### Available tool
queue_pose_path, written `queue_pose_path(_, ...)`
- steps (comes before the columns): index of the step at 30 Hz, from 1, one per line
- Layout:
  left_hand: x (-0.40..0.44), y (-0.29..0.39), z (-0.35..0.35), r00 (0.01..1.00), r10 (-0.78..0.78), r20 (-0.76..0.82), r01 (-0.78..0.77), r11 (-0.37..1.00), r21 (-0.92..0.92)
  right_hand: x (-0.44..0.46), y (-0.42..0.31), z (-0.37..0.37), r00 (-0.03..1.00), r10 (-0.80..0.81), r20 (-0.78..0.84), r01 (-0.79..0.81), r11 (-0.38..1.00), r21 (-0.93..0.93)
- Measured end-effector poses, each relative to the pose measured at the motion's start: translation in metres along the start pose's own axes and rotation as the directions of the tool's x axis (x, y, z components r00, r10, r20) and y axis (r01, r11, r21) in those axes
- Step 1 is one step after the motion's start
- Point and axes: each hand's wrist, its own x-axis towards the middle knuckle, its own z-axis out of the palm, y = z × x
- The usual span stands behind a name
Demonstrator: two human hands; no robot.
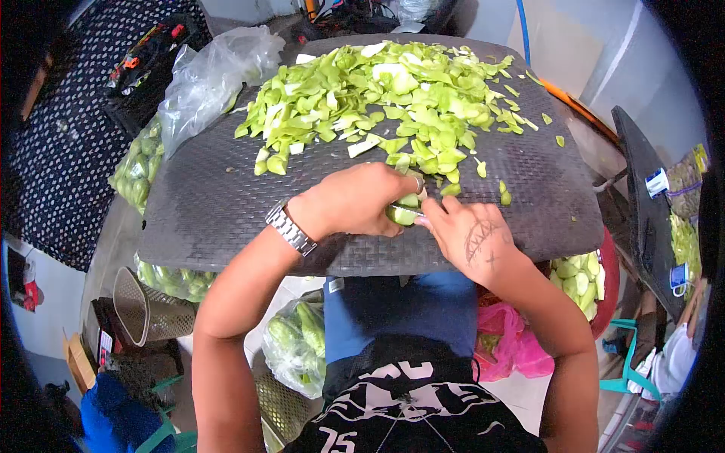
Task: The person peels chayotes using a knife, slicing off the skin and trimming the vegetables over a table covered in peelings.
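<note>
Over the near part of a dark woven-pattern table (204, 219), my left hand (359, 198) is closed around a pale green vegetable (402, 217). Its exact kind I cannot make out, since the fingers cover most of it. My right hand (464, 234) grips a small knife (408, 209), whose thin blade lies against the vegetable; the handle is hidden in the fingers. Just beyond both hands spreads a wide heap of green peels and slices (393, 90), with several loose bits near the right hand.
Clear plastic bags of green vegetables stand at the left (140, 166) and below the table (294, 340). A red basin (606, 283) with pale pieces sits at lower right, beside a pink bag (521, 347). A mesh bin (151, 309) stands at left.
</note>
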Motion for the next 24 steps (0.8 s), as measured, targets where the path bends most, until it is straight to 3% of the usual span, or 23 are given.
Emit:
queue_pose_path(7, 0.012, -0.003, -0.007, 0.996, -0.055, 0.075, 0.053, 0.998, 0.035, 0.016, 0.022, 0.007, 0.997, -0.045, 0.068, 0.045, 0.999, -0.005)
queue_pose_path(10, 0.015, -0.022, 0.025, 0.999, 0.034, -0.012, -0.035, 0.996, -0.086, 0.022, 0.033, 0.02, 0.992, -0.071, 0.099, 0.067, 0.997, 0.048)
queue_pose_path(13, 0.014, -0.026, 0.032, 0.981, 0.106, -0.161, -0.103, 0.994, 0.029, 0.027, 0.038, 0.022, 0.991, -0.069, 0.116, 0.056, 0.992, 0.112)
queue_pose_path(14, 0.013, -0.029, 0.037, 0.992, 0.041, -0.12, -0.038, 0.999, 0.033, 0.021, 0.037, 0.027, 0.99, -0.081, 0.112, 0.068, 0.991, 0.114)
queue_pose_path(17, 0.01, -0.029, 0.046, 0.982, 0.034, -0.186, -0.036, 0.999, -0.005, 0.025, 0.041, 0.033, 0.992, -0.119, 0.031, 0.116, 0.99, 0.079)
queue_pose_path(18, 0.005, -0.026, 0.051, 0.978, 0.034, -0.206, -0.037, 0.999, -0.011, 0.03, 0.036, 0.037, 0.989, -0.045, 0.142, 0.031, 0.994, 0.105)
queue_pose_path(22, 0.005, -0.026, 0.057, 0.947, 0.089, -0.308, -0.075, 0.995, 0.059, 0.033, 0.036, 0.037, 0.966, -0.028, 0.256, 0.002, 0.995, 0.103)
queue_pose_path(24, 0.003, -0.025, 0.059, 0.945, 0.078, -0.319, -0.06, 0.996, 0.066, 0.032, 0.035, 0.035, 0.972, -0.037, 0.231, 0.014, 0.995, 0.097)
